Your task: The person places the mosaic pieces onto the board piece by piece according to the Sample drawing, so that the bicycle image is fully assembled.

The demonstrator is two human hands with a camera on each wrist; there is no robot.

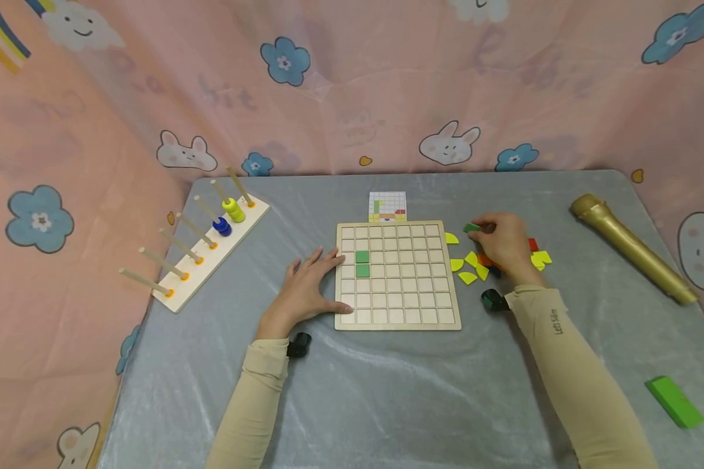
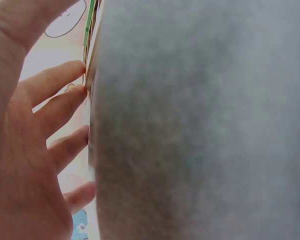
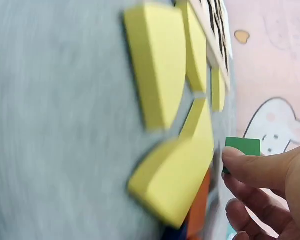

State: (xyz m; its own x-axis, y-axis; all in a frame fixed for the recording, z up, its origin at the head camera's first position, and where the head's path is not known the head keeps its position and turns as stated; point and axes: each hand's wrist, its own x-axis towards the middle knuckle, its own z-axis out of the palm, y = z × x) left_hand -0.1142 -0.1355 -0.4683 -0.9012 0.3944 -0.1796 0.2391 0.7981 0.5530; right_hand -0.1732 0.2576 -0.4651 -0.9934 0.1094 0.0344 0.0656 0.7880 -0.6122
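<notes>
A square wooden grid board (image 1: 396,319) lies flat on the table, with two green square tiles (image 1: 362,264) set one above the other in its left part. Fingers spread, my left hand (image 1: 305,293) rests at the board's left edge, its thumb over the lower left corner. To the right of the board, my right hand (image 1: 504,244) pinches a green square tile (image 3: 247,146) between thumb and fingers. Around and under that hand lie several yellow quarter-round pieces (image 3: 157,65), plus orange, red and dark blue ones partly hidden by it.
A small pattern card (image 1: 387,203) touches the board's far edge. At left stands a peg rack (image 1: 178,296) with yellow and blue rings. A gold microphone (image 1: 633,247) lies at right, a green block (image 1: 674,402) near the front right. Pink curtains hang behind the table (image 1: 387,404).
</notes>
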